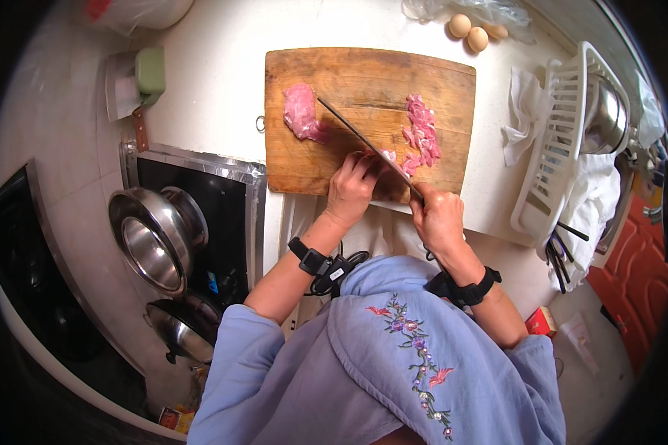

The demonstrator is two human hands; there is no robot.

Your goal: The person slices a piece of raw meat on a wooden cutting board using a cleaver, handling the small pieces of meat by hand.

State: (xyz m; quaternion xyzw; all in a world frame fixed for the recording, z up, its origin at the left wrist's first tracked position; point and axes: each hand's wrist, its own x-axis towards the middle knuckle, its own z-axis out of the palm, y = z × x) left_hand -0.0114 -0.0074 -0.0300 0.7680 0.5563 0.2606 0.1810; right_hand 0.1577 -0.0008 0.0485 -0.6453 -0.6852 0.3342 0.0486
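A wooden cutting board (356,72) lies before me. My right hand (441,217) grips the handle of a kitchen knife (362,136), whose blade points up and left across the board. My left hand (352,186) has its fingers bent over the board's front part, just left of the blade, on meat that is mostly hidden under them. Small bits of meat (388,155) show beside the blade. A larger piece of raw meat (300,111) rests at the board's left. Sliced raw meat (423,133) lies in a strip at the right.
Several eggs (477,39) sit by a plastic bag beyond the board. At the right are a white cloth (524,114) and a white dish rack (562,133) with metal bowls. Steel bowls (150,239) stand on the black hob (222,217) at the left.
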